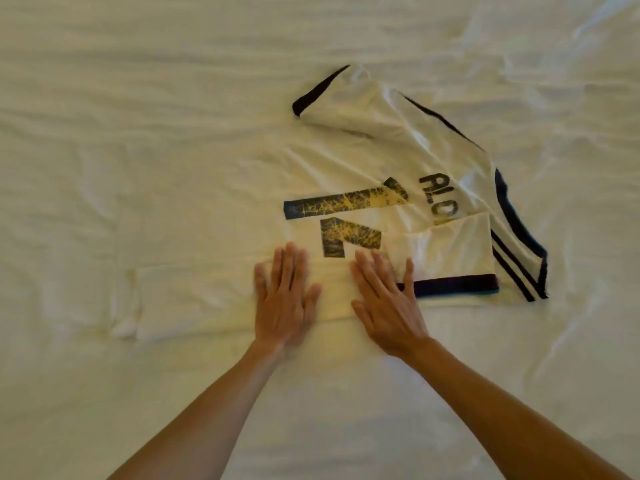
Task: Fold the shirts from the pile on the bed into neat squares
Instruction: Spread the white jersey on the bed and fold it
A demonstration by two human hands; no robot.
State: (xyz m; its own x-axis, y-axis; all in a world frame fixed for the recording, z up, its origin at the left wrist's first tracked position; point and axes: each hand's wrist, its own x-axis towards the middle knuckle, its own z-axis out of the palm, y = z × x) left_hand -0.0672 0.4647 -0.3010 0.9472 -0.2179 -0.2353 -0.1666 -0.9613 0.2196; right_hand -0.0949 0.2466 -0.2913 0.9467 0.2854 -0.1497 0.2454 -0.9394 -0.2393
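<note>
Both hands lie flat with fingers straight, gripping nothing: the left hand (282, 292) and right hand (386, 303) press side by side on the near folded edge of the white football jersey with dark trim and a cracked gold-and-black number (381, 188), evidently to flatten the crease. The jersey lies sideways near the middle of the bed, one sleeve folded in beside the right hand, the far sleeve loose. The rumpled cream bedsheet (138, 133) carries it. No pile in view.
</note>
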